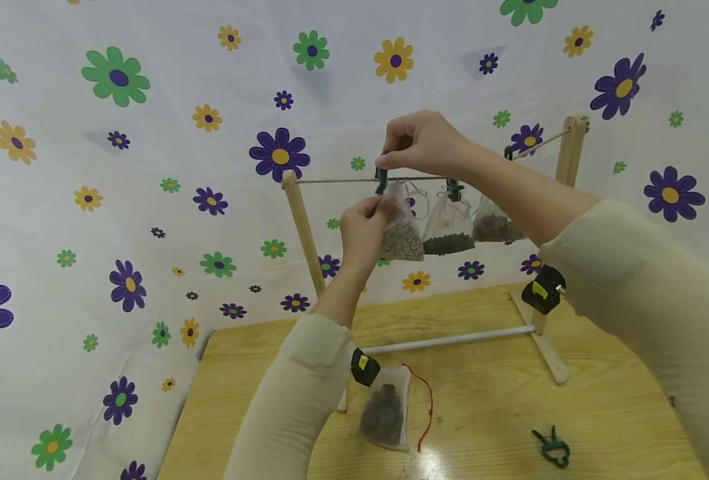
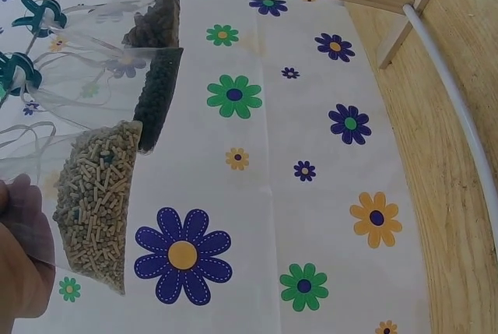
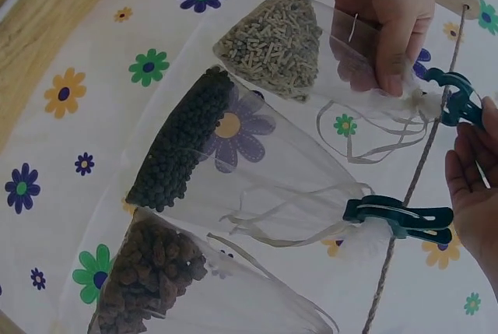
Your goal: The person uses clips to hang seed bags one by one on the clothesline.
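Note:
My left hand (image 1: 361, 233) pinches the gathered neck of a sheer drawstring bag of tan pellets (image 1: 403, 243), just under a rope (image 1: 330, 180). Above it, my right hand (image 1: 429, 141) grips the handles of a dark green clip (image 3: 461, 100) between thumb and fingers. In the right wrist view the clip's jaws stand at the rope and the bag's neck. Beside this bag hangs another with dark green pellets (image 3: 183, 143), held to the rope by a second green clip (image 3: 397, 219). A third bag with brown chunks (image 3: 148, 272) hangs farther right.
Wooden posts (image 1: 303, 230) carry the rope, with a white rod (image 1: 450, 340) low between them. On the table (image 1: 474, 393) lie a mesh bag of dark lumps (image 1: 384, 415) with a red cord (image 1: 431, 400) and a loose green clip (image 1: 552, 448). A flowered cloth (image 1: 168, 280) hangs behind.

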Action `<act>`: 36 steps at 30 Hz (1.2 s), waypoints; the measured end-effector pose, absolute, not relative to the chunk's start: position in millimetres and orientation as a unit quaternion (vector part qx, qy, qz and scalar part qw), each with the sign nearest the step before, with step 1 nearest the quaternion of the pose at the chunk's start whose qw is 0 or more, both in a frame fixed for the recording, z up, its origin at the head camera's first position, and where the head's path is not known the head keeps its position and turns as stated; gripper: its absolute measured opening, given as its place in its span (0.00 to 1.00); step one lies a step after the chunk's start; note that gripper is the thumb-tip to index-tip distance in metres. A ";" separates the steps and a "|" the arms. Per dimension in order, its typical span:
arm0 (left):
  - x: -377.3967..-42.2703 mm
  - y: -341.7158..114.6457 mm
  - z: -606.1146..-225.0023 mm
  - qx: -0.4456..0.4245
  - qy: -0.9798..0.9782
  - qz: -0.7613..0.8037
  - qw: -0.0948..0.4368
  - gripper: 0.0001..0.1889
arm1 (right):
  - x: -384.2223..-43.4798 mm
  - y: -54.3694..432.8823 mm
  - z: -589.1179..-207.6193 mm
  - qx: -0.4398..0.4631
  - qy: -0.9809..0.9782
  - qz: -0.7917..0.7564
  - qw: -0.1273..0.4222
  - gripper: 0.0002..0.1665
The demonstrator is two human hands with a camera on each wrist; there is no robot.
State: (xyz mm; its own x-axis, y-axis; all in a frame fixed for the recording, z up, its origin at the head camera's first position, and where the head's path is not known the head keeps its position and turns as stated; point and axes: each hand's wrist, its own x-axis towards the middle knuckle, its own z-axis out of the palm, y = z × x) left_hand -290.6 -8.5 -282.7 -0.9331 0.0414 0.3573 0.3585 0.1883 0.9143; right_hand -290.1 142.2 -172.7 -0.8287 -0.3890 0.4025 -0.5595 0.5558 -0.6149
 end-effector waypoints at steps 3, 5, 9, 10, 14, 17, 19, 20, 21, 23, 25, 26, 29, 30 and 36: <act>-293.1 -9.2 -282.5 -0.124 -0.766 -0.618 0.130 0.14 | -295.6 142.5 -174.1 0.264 -0.878 0.391 0.079 0.09; -294.4 -10.0 -281.5 -0.116 -0.767 -0.618 0.127 0.13 | -297.8 143.7 -174.2 0.262 -0.878 0.395 0.068 0.09; -297.0 -10.0 -277.7 -0.108 -0.757 -0.635 0.110 0.12 | -298.1 147.8 -170.6 0.261 -0.878 0.396 0.062 0.10; -297.3 -9.7 -276.5 -0.110 -0.754 -0.639 0.105 0.12 | -297.8 149.0 -169.6 0.261 -0.881 0.389 0.062 0.10; -295.2 -10.2 -273.9 -0.119 -0.743 -0.652 0.095 0.13 | -293.6 153.1 -167.0 0.262 -0.902 0.337 0.066 0.11; -293.6 -11.3 -273.8 -0.122 -0.740 -0.655 0.094 0.14 | -291.5 154.8 -166.2 0.258 -0.911 0.316 0.069 0.10; -292.7 -11.3 -273.5 -0.121 -0.739 -0.656 0.097 0.13 | -291.1 154.9 -166.7 0.257 -0.910 0.318 0.071 0.10; -292.6 -10.9 -273.7 -0.122 -0.738 -0.657 0.097 0.13 | -290.9 154.9 -166.8 0.256 -0.909 0.323 0.070 0.10; -292.3 -10.5 -273.8 -0.122 -0.738 -0.657 0.097 0.13 | -290.8 155.0 -167.2 0.255 -0.907 0.327 0.070 0.10; -291.8 -9.4 -274.3 -0.121 -0.736 -0.660 0.093 0.13 | -290.2 155.6 -168.3 0.254 -0.909 0.325 0.065 0.10; -291.2 -8.8 -276.2 -0.124 -0.736 -0.661 0.085 0.13 | -289.2 156.7 -169.4 0.250 -0.914 0.316 0.048 0.14; -290.6 -8.7 -277.6 -0.126 -0.737 -0.659 0.080 0.13 | -289.0 157.5 -170.0 0.250 -0.917 0.309 0.039 0.16; -287.0 -9.4 -281.0 -0.134 -0.740 -0.655 0.073 0.14 | -287.0 159.5 -171.1 0.256 -0.924 0.283 0.012 0.23; -285.8 -9.9 -282.4 -0.140 -0.739 -0.656 0.073 0.14 | -285.6 160.0 -170.9 0.259 -0.926 0.276 0.006 0.25; -280.5 -12.8 -291.5 -0.142 -0.749 -0.643 0.077 0.14 | -272.1 162.3 -168.0 0.275 -0.934 0.228 0.017 0.29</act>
